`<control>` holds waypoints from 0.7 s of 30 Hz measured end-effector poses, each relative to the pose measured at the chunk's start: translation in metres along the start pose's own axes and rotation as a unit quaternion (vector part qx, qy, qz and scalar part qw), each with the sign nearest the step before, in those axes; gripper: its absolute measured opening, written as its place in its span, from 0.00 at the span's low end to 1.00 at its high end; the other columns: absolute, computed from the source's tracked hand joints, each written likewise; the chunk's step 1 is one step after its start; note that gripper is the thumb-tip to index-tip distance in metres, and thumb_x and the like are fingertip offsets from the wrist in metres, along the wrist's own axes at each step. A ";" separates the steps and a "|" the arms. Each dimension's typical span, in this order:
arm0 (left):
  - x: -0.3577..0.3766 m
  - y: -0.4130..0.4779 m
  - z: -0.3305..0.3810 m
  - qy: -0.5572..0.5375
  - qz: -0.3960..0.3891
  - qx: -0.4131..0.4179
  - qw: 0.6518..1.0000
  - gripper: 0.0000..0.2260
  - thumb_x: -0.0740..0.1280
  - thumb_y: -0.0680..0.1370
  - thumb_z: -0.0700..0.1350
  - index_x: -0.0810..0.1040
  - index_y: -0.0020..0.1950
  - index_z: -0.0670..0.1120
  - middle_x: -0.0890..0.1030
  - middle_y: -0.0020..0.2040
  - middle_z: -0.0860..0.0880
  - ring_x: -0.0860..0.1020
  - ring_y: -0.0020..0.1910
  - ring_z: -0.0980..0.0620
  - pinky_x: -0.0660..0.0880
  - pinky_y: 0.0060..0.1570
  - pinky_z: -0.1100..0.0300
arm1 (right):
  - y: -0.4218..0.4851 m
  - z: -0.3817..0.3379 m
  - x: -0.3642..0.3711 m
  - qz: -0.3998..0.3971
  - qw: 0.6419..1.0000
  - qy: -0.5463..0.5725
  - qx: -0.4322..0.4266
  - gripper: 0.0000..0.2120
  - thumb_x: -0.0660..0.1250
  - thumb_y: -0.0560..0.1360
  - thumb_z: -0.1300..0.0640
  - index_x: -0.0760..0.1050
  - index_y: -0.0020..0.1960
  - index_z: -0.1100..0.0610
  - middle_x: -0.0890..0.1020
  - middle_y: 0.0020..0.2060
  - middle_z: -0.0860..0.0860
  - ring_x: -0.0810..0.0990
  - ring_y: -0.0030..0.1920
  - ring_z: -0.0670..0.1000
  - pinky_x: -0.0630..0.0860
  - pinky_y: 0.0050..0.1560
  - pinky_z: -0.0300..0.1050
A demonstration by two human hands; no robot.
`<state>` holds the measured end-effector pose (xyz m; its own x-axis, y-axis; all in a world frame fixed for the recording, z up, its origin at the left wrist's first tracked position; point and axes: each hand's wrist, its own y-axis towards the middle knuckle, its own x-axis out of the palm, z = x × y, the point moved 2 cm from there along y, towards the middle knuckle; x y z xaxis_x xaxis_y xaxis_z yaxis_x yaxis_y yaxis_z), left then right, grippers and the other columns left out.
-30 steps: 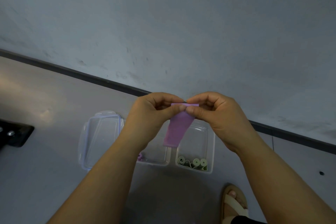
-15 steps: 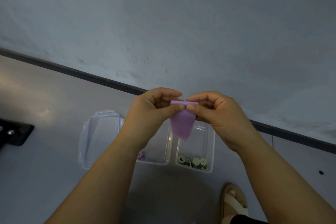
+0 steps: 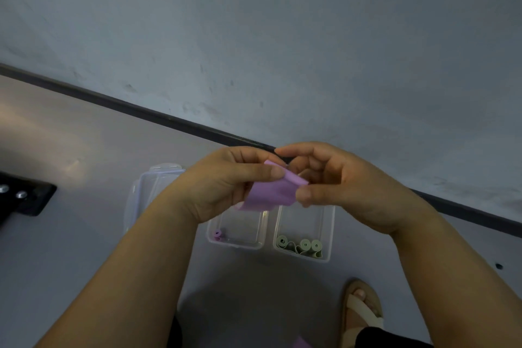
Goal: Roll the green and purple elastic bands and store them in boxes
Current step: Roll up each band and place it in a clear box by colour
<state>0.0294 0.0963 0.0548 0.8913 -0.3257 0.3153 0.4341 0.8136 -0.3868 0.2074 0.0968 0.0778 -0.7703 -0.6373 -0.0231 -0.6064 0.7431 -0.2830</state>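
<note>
I hold a purple elastic band (image 3: 271, 193) in the air above two clear boxes on the floor. My left hand (image 3: 228, 181) pinches its upper left edge between thumb and fingers. My right hand (image 3: 336, 183) pinches its right end with thumb and curled fingers. The left box (image 3: 238, 243) holds one rolled purple band (image 3: 217, 233) in its near left corner. The right box (image 3: 324, 234) holds three rolled green bands (image 3: 300, 245) along its near wall.
A clear lid (image 3: 147, 192) lies on the floor left of the boxes. A black metal bracket (image 3: 25, 198) sits at the far left. My sandalled foot (image 3: 361, 311) is at the lower right. A purple scrap (image 3: 302, 343) shows at the bottom edge. A wall with dark skirting (image 3: 141, 110) runs behind.
The hanging length of the purple band has shortened and now bunches between my hands. Both hands have turned slightly, the right one lifting its fingers above the band.
</note>
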 end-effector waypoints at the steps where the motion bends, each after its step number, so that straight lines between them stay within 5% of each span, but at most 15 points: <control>1: 0.001 -0.001 0.000 -0.010 -0.030 -0.011 0.999 0.05 0.72 0.67 0.37 0.85 0.39 0.45 0.84 0.41 0.45 0.82 0.41 0.51 0.79 0.41 0.61 | -0.001 0.000 0.001 -0.032 0.999 -0.016 0.009 0.23 0.75 0.65 0.56 0.75 0.56 0.39 0.81 0.49 0.51 0.81 0.49 0.52 0.79 0.47 0.43; 3: 0.005 -0.004 -0.001 -0.022 -0.073 -0.027 0.997 0.04 0.73 0.66 0.36 0.85 0.39 0.43 0.84 0.39 0.45 0.83 0.40 0.52 0.78 0.40 0.64 | -0.003 -0.001 0.004 -0.070 0.996 -0.045 0.020 0.26 0.74 0.65 0.56 0.74 0.58 0.36 0.78 0.50 0.56 0.79 0.51 0.58 0.78 0.51 0.50; 12: 0.008 -0.004 -0.007 -0.014 -0.185 -0.080 0.979 0.10 0.76 0.61 0.45 0.85 0.40 0.45 0.84 0.41 0.47 0.83 0.41 0.53 0.78 0.41 0.65 | -0.010 -0.006 0.005 -0.142 0.984 -0.100 0.045 0.27 0.75 0.65 0.62 0.72 0.59 0.44 0.76 0.47 0.62 0.75 0.43 0.59 0.77 0.43 0.45; 21: 0.009 -0.002 -0.009 -0.012 -0.194 -0.086 0.977 0.11 0.75 0.61 0.44 0.85 0.42 0.45 0.85 0.41 0.47 0.83 0.42 0.53 0.78 0.43 0.64 | -0.010 -0.006 0.003 -0.121 0.987 -0.103 0.032 0.23 0.76 0.62 0.62 0.76 0.54 0.47 0.70 0.31 0.50 0.68 0.32 0.49 0.70 0.34 0.39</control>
<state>0.0376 0.0871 0.0508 0.6535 -0.5802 0.4861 0.7556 0.5375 -0.3744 0.2103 0.0891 0.0864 -0.5435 -0.8277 -0.1398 -0.7491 0.5534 -0.3642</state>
